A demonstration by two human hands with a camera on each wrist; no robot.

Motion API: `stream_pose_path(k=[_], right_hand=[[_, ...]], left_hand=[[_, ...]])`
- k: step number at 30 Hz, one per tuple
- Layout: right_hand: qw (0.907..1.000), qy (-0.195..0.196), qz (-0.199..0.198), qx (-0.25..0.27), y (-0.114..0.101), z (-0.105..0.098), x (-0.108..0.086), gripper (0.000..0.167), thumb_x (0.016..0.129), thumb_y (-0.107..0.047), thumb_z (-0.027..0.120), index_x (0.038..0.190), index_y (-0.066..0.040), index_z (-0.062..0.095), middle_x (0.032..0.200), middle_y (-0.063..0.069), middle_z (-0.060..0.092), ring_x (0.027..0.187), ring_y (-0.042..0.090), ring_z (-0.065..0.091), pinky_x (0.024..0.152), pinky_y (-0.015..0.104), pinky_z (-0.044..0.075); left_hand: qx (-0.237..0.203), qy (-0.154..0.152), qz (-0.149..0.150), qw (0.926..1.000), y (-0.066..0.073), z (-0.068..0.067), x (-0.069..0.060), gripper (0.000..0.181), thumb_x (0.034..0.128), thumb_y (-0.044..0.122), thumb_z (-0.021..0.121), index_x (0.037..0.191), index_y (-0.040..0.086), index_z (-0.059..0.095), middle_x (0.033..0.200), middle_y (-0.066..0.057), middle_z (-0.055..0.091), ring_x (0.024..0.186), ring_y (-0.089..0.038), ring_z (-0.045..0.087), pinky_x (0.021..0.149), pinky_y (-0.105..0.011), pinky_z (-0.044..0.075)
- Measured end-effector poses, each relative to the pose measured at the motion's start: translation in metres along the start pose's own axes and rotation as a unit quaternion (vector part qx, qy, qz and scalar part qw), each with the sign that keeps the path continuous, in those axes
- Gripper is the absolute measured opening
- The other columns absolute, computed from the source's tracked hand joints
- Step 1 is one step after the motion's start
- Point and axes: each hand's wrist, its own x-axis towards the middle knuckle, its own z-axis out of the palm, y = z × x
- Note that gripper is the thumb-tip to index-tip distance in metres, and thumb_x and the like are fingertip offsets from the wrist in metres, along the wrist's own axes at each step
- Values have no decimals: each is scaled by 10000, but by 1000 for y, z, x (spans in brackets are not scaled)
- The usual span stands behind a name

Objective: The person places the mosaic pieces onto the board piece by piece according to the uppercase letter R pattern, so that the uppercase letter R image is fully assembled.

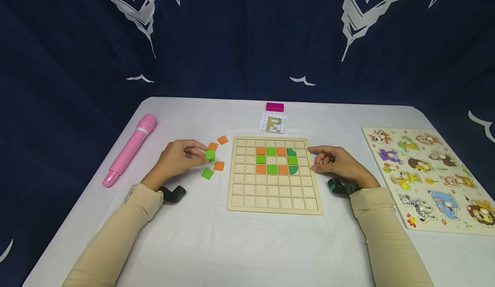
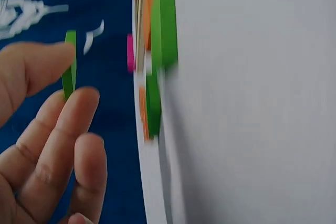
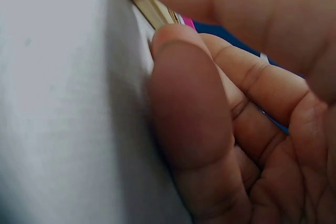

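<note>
My left hand [image 1: 178, 157] pinches a green square tile [image 1: 210, 155] between thumb and fingers, raised off the table in the left wrist view. Around it lie loose orange tiles [image 1: 218, 166] and a green tile [image 1: 207, 173]. A wooden grid board [image 1: 274, 212] is right of them. Orange, green and dark green rounded pieces form a ring in its upper cells, with bare cells in the middle. At the board's right edge, my right hand [image 1: 334, 162] touches the rim with index finger and thumb; the other fingers are loosely bent.
A small pattern card [image 1: 272, 123] and a magenta block [image 1: 275, 107] lie behind the board. On the left is a long pink rounded tube [image 1: 130, 149]. An animal peg puzzle [image 1: 425, 179] covers the table's right side. Dark blue cloth hangs behind.
</note>
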Motion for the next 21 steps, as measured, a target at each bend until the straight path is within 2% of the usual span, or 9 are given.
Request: stream_pose_path(k=[5,11,17,21], right_hand=[[10000,-7,76,48,0,0,1,612,918,61,797,1457,181,532,922,49,649,728,101,520,672,215,463],[9999,-7,85,83,-1,0,0,612,917,66,795,1456,185,530,917,37,651,723,97,520,669,212,464],[10000,-4,92,26,-1,0,1,615,917,58,797,1457,182,531,921,43,650,723,98,514,669,214,458],[10000,7,88,3,0,0,0,615,917,57,799,1458,178,534,918,41,650,723,100,518,670,216,460]], left_hand=[[7,-31,42,10000,18,19,-4,305,847,250,918,1124,163,825,920,82,761,882,-169,664,782,-357,471],[135,108,312,9994,35,40,-10,288,827,284,939,1079,195,832,881,82,675,819,-151,596,674,-331,430],[67,-151,417,9990,47,58,-14,262,837,299,924,1061,214,818,846,99,645,768,-121,563,667,-298,414],[100,-184,522,9984,53,68,-14,252,845,306,912,1059,216,814,813,115,630,733,-106,541,637,-285,396]])
